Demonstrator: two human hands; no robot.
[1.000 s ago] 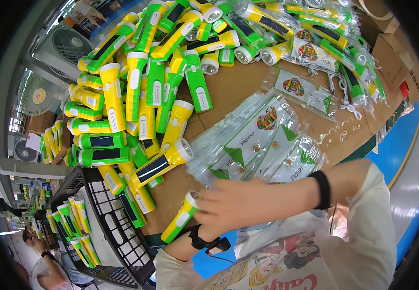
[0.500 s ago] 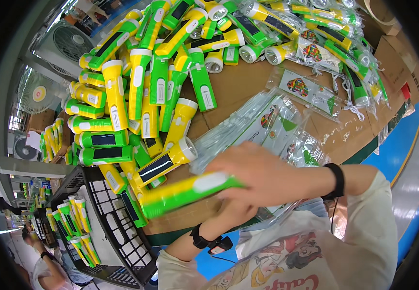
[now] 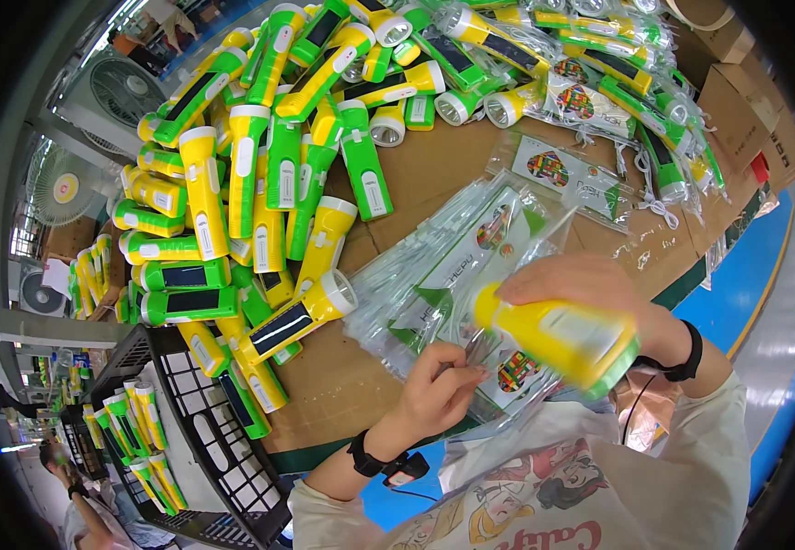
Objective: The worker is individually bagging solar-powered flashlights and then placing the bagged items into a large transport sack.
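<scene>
My right hand [image 3: 574, 282] is closed around a yellow-and-green flashlight [image 3: 553, 332], blurred by motion, above the near right part of the table. Just left of it, my left hand [image 3: 439, 390] pinches the edge of a clear plastic bag [image 3: 512, 374] with a printed card inside. The flashlight's narrow end points toward my left hand; whether it touches the bag I cannot tell. Beneath and beyond both hands lies a fanned stack of clear bags [image 3: 457, 266] with printed cards.
A heap of loose flashlights [image 3: 253, 174] covers the left and far table. Bagged flashlights [image 3: 613, 64] lie at the far right, near a cardboard box [image 3: 737, 115]. A single bag [image 3: 572, 170] rests beyond the stack. A black crate [image 3: 219, 422] stands by the left edge.
My right hand has carried the flashlight from the left to the right and turned it. My left hand, previously behind the right, now shows pinching a bag.
</scene>
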